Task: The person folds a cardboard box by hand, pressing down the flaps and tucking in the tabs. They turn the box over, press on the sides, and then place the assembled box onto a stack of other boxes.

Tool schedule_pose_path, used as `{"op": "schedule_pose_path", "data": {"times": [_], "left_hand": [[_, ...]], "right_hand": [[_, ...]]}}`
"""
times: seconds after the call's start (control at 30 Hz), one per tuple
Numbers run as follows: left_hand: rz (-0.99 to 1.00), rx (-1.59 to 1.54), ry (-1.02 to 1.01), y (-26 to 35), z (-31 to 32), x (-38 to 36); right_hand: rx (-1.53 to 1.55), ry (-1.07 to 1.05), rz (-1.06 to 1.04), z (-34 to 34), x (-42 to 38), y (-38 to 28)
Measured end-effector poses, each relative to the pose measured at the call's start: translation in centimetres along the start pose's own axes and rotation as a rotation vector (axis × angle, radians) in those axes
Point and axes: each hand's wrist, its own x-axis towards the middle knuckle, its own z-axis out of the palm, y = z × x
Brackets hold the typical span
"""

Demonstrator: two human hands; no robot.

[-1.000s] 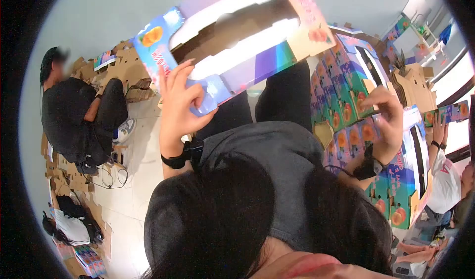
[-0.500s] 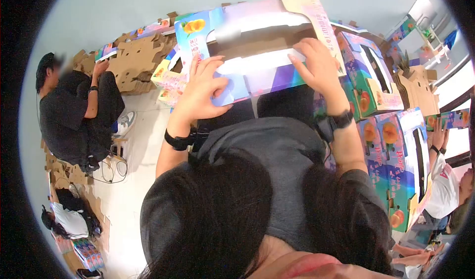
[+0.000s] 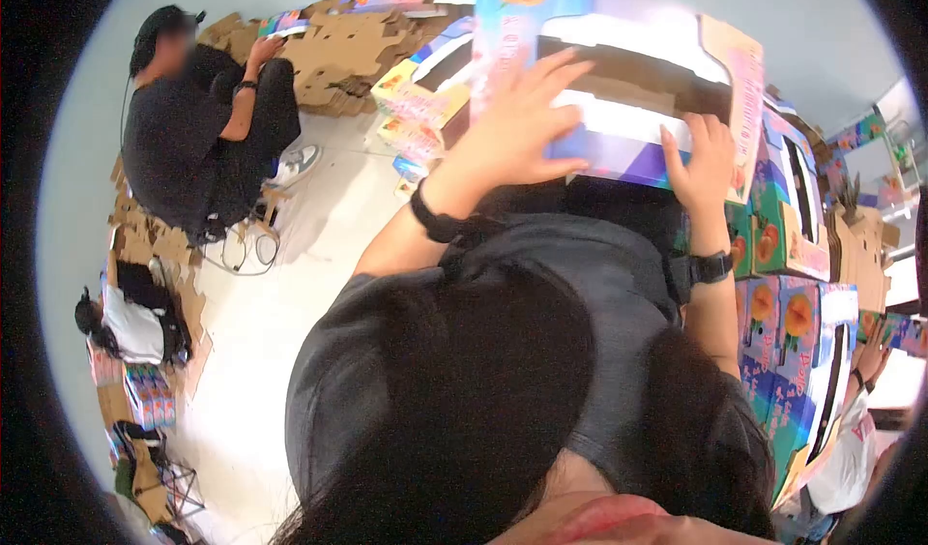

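A printed fruit carton (image 3: 633, 163) with orange fruit pictures and pink lettering stands in front of my body. A long opening in its top shows the brown inside. My left hand (image 3: 522, 124) lies over the blue left end panel (image 3: 507, 37), fingers spread towards the opening. At the right part of the near edge, my right hand (image 3: 703, 163) rests with its fingers on the white flap (image 3: 619, 119) and its thumb apart. The cream right end panel (image 3: 730, 90) is just beyond that hand.
More printed cartons (image 3: 797, 352) are stacked at my right, others (image 3: 416, 110) at the left. Flat brown cardboard (image 3: 353, 57) lies along the wall. A person in black (image 3: 193, 129) sits at the left with a cable (image 3: 251, 250) nearby; another person (image 3: 846, 458) works at the right.
The view has swung left, so the scene sits further right. My left hand's curled fingers have spread out over the end panel. My right hand stays at the carton's near right part.
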Motion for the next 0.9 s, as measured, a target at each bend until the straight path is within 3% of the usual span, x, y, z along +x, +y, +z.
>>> {"op": "schedule_pose_path", "data": {"times": [0.1,0.27,0.4,0.77,0.83,0.9], "left_hand": [[0.125,0.005,0.033,0.9,0.7,2.5],[0.021,-0.077,-0.058,-0.5,6.3,2.8],[-0.027,-0.081,-0.09,-0.1,6.0,3.1],[0.143,0.025,-0.019,1.9,5.7,0.6],[0.137,0.02,-0.008,2.5,5.9,0.0],[0.144,0.041,0.01,3.3,6.4,-0.4]], "right_hand": [[-0.048,0.0,0.035,0.0,-0.3,-0.9],[-0.05,0.027,0.02,0.1,-0.6,-0.7],[-0.021,0.047,0.027,-0.3,-0.7,-0.8],[-0.001,0.079,0.045,-3.6,-2.9,-3.4],[0.13,0.155,0.019,-5.6,-2.4,-3.5],[0.062,0.28,-0.193,-9.4,-1.2,-3.2]]}}
